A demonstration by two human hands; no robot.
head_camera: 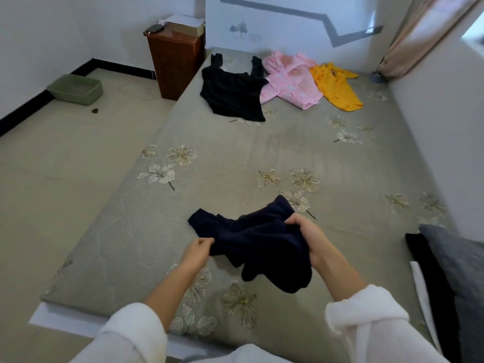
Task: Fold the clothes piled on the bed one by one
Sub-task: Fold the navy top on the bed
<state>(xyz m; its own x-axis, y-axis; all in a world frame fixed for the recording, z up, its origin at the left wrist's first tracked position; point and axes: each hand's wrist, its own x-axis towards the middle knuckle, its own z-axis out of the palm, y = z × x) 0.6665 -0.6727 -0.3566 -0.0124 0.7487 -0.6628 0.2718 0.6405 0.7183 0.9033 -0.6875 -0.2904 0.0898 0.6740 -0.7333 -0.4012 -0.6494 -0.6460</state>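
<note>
I am gripping the dark navy garment [256, 239] at the near end of the bed [230, 153], left hand [196, 251] pinching its left edge, right hand [305, 235] clenching its right, its length running crosswise between them.

A home bedroom is showing here: a wide bed [235, 158] under a flowered cover is filling the room, a wooden nightstand [174, 64] is standing by its head, and a curtain [419, 35] is hanging beside it.

Grey pillow [461, 260] cut by right edge, curtain [429, 30] cropped at top
</note>
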